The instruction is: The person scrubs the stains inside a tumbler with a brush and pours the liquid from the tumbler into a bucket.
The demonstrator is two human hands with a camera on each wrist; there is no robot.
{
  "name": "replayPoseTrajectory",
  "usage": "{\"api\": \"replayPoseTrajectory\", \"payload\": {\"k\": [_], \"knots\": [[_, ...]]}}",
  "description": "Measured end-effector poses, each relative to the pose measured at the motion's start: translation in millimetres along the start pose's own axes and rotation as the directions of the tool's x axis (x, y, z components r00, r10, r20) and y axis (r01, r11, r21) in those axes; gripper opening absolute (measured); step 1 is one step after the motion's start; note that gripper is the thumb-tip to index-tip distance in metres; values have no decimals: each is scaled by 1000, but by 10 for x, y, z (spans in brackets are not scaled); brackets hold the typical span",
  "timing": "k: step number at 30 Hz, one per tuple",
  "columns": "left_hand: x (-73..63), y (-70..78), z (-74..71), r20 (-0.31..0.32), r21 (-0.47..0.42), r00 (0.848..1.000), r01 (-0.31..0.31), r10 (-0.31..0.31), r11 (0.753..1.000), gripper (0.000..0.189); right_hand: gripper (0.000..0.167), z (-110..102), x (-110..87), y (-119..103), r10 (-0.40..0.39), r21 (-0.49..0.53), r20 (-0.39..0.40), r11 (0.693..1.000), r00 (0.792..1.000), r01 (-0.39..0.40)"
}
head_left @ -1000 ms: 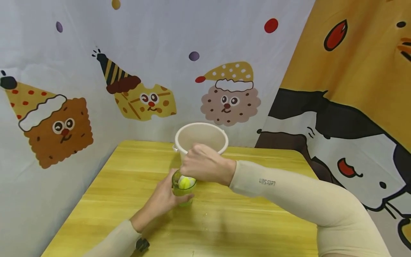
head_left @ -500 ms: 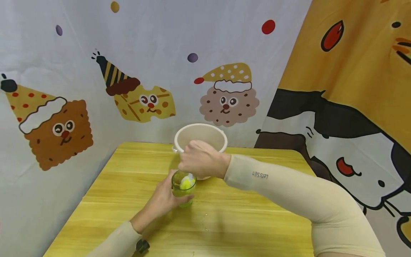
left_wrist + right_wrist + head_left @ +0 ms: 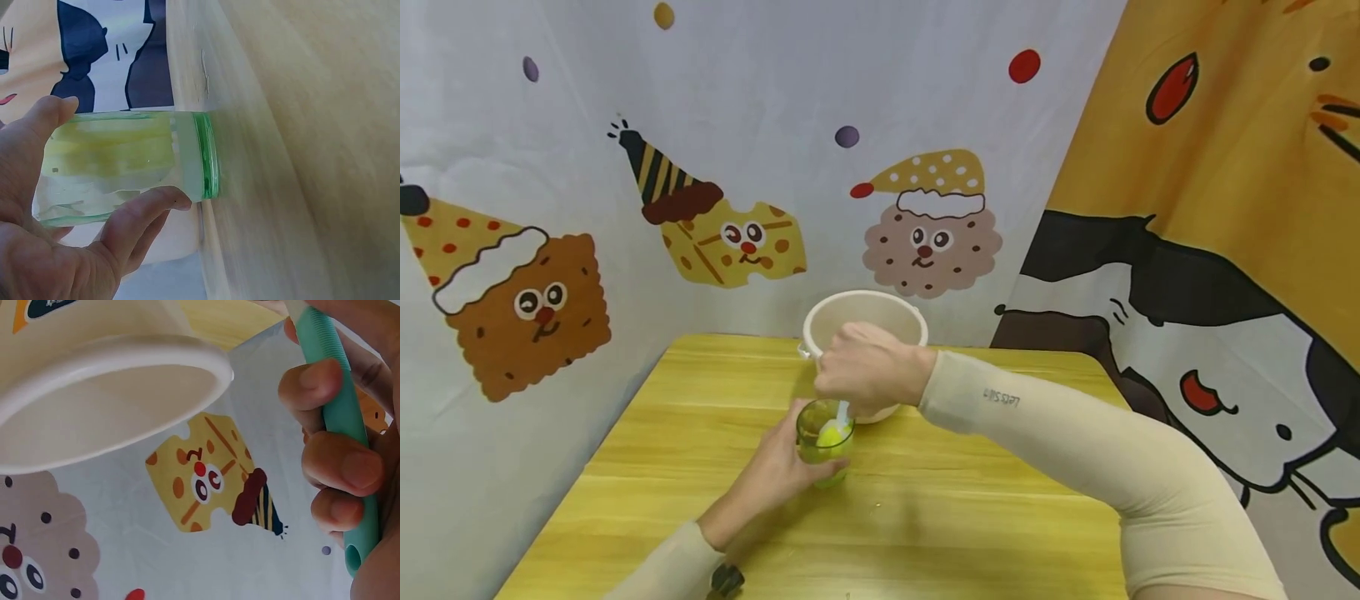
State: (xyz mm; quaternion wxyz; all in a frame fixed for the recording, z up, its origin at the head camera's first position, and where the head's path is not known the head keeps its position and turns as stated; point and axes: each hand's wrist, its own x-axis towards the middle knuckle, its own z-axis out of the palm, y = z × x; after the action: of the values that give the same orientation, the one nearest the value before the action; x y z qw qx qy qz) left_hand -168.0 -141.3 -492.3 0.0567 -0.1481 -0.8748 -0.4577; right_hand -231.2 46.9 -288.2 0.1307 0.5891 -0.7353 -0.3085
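My left hand [image 3: 778,467] holds a clear green glass [image 3: 829,477] from the left side, upright at the tabletop. In the left wrist view, thumb and fingers wrap the glass [image 3: 112,153] around its wall. A yellow and white sponge head [image 3: 831,436] sits inside it, on a pale shaft. My right hand [image 3: 867,367] is above the glass, gripping the teal handle [image 3: 347,415] of this cup brush; several fingers curl round the handle in the right wrist view. The right hand hides the handle in the head view.
Just behind the right hand stands a white bucket [image 3: 917,321], partly covered by that hand. The yellow wood-grain table [image 3: 985,500] ends at a cartoon-printed cloth [image 3: 737,100]. Small wet-looking drops lie on the tabletop near the glass.
My right hand has moved slightly up and left, and the pale brush shaft now shows above the glass. The left hand keeps its hold on the glass.
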Motion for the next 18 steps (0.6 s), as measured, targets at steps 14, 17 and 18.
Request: {"api": "replayPoseTrajectory", "payload": {"k": [14, 17, 18], "knots": [[-10, -17, -16, 16, -14, 1000, -10, 10, 1000, 84, 31, 243, -177, 49, 38, 155, -74, 988, 997, -26], [2, -17, -10, 12, -12, 1000, -10, 10, 1000, 84, 33, 280, -224, 30, 34, 135, -112, 991, 993, -18], [6, -17, -12, 9, -11, 1000, -8, 8, 1000, 84, 34, 287, -236, 21, 32, 124, -125, 992, 992, -16]]}}
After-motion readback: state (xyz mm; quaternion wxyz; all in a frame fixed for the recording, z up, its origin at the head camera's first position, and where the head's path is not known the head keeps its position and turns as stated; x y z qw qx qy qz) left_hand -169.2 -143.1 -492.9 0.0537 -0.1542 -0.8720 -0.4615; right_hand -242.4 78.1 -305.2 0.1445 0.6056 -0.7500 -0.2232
